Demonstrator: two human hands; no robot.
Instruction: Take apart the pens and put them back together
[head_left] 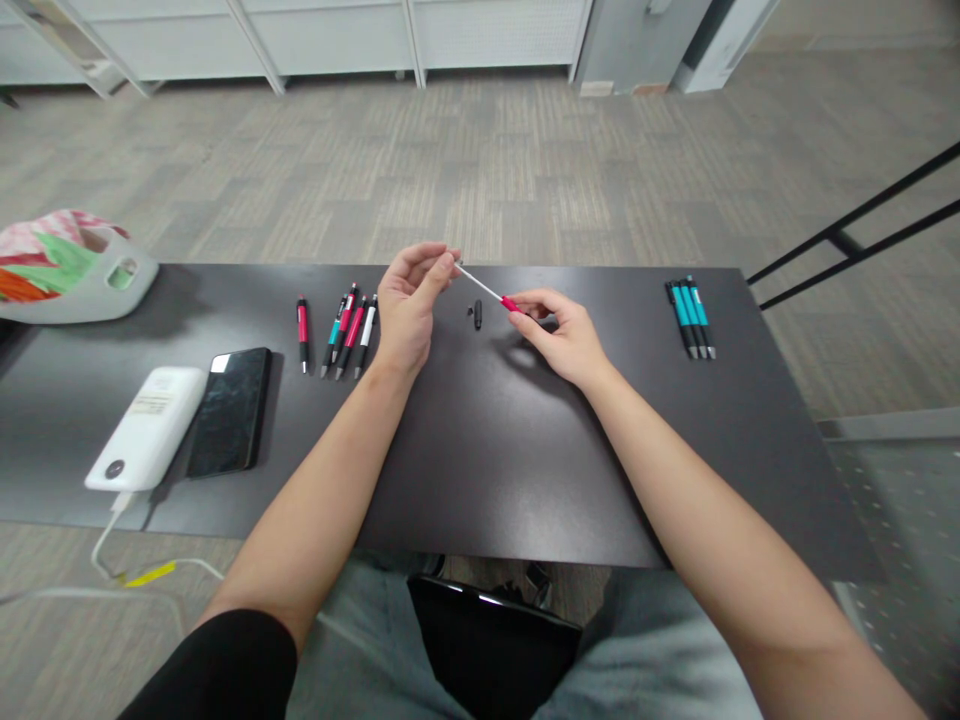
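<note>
Carpet [510,170] and white cabinets [330,45] lie beyond a dark tabletop [480,470], where both hands meet near the far edge. Fingertips of the left hand [406,300] pinch the end of a pale refill [480,281]; the right hand [559,335] grips a red barrel [512,305]. Refill and barrel lie in one line, probably so the thin rod can slide along the tube (whether its tip sits inside, I cannot tell). Just below and between the hands are a black grip [478,315] and a tiny dark piece [470,311], likely set there to be within easy reach.

Beside the left hand, mixed pens [351,338] lie roughly parallel, with a lone red pen [302,325] apart from them. Well to the right, teal pens [690,318] lie side by side, seemingly kept as a separate group by colour.

At the far left, a white basket [142,285] holds crumpled red-and-white, green and orange cloths [64,255]. Nearer, a power bank [154,425] with a cable [105,540] plugged in sits beside a phone [231,415].
</note>
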